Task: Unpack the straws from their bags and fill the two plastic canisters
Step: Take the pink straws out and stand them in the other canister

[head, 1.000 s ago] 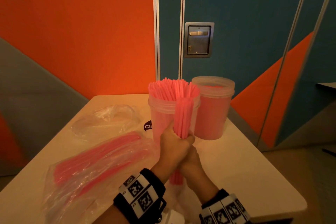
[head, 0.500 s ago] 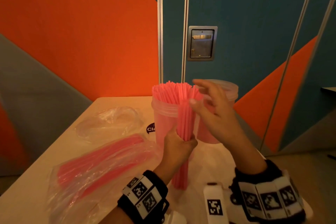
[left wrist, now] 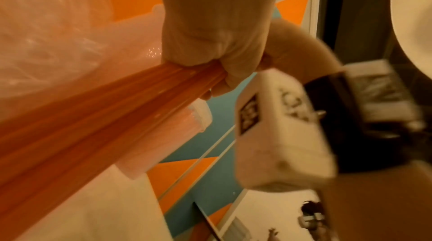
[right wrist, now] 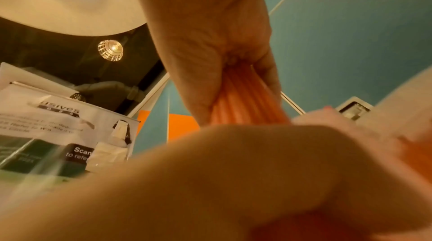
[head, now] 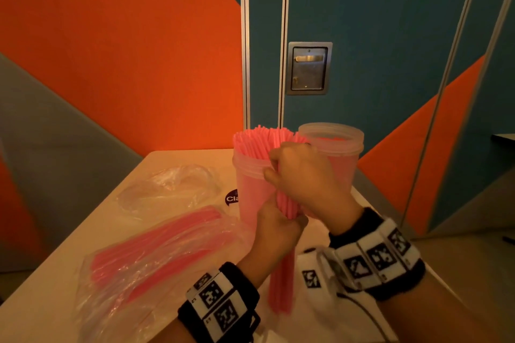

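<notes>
A bundle of pink straws (head: 281, 284) stands upright in front of the near canister (head: 250, 184), which is packed with straws. My left hand (head: 288, 221) grips the bundle round its middle. My right hand (head: 276, 168) grips the same bundle just above, hiding its top. The left wrist view shows my left hand (left wrist: 210, 67) closed round the straws (left wrist: 98, 130). In the right wrist view my right hand (right wrist: 240, 63) is closed round the straws (right wrist: 243, 97). The far canister (head: 333, 145) stands behind to the right, with pink inside.
A clear bag holding more pink straws (head: 156, 253) lies on the table (head: 55, 273) at the left. An empty crumpled bag (head: 170, 189) lies behind it. The wall rises right behind the canisters. The table's right edge is near my right wrist.
My right hand came out from under my left hand, rose open beside the bundle's top, and now grips the bundle above my left hand. The left hand kept its grip.
</notes>
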Demonstrator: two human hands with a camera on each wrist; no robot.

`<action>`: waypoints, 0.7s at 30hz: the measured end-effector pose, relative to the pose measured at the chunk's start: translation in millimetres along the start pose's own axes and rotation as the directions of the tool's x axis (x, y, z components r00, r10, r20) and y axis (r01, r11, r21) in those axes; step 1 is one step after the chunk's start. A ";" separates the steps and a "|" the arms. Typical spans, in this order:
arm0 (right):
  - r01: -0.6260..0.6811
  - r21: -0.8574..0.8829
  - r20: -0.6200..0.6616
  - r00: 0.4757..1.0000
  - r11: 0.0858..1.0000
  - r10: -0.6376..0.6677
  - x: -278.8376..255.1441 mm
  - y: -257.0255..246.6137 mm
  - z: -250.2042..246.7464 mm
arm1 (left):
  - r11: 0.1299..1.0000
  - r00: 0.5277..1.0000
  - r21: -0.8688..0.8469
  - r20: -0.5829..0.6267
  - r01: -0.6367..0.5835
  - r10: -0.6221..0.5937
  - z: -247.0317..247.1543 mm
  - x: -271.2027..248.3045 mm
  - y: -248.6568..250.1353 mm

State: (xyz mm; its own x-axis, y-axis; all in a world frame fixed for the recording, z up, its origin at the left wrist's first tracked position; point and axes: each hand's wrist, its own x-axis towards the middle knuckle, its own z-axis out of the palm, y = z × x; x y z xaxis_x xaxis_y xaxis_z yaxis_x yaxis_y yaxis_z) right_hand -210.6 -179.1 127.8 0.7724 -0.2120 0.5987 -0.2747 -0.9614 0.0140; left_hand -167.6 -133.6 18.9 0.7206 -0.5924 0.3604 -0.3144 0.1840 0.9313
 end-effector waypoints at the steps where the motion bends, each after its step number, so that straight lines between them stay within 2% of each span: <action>1: 0.013 0.008 0.011 1.000 1.000 -0.014 5.4 3.0 -6.6 | 1.000 1.000 0.001 0.002 0.003 -0.003 0.2 -0.4 9.8; 3: 0.046 0.031 -0.002 0.999 0.998 -0.046 18.4 7.0 -27.3 | 0.999 0.999 -0.005 0.016 -0.037 0.037 -0.4 4.3 37.0; 6: 0.096 0.007 -0.156 0.983 0.995 -0.094 46.5 8.3 -74.2 | 0.983 0.982 0.023 0.042 -0.184 0.183 -4.4 24.3 91.2; 9: 0.141 -0.068 -0.346 0.925 0.988 -0.156 77.0 6.9 -126.2 | 0.950 0.953 0.081 0.018 -0.303 0.303 -9.4 52.5 147.7; 13: 0.125 -0.125 -0.544 0.821 0.984 -0.173 102.1 5.6 -174.4 | 0.869 0.871 0.094 -0.017 -0.487 0.490 -15.5 84.2 207.8; 16: 0.132 -0.175 -0.572 0.793 0.976 -0.210 110.4 4.9 -177.8 | 0.817 0.815 0.021 -0.064 -0.576 0.576 -15.4 101.8 213.1; 18: 0.236 -0.191 -0.606 0.735 0.953 -0.304 111.5 1.1 -163.0 | 0.797 0.801 -0.080 -0.083 -0.599 0.593 -12.4 106.7 197.2; 19: 0.270 -0.193 -0.596 0.731 0.943 -0.332 111.3 2.1 -151.5 | 0.800 0.810 -0.127 -0.081 -0.587 0.581 -10.8 107.9 185.4; 21: 0.304 -0.155 -0.571 0.749 0.940 -0.336 110.7 8.0 -122.9 | 0.844 0.857 -0.151 -0.064 -0.515 0.512 -8.1 110.2 158.3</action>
State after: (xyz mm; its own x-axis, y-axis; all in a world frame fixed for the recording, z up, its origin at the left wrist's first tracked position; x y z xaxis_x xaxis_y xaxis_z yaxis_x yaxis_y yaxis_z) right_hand -197.6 -188.7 292.5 0.3441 0.2647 0.9008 -0.1122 -0.9410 0.3193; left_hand -132.9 -163.4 206.4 0.4957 -0.3634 0.7888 -0.5434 0.5787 0.6081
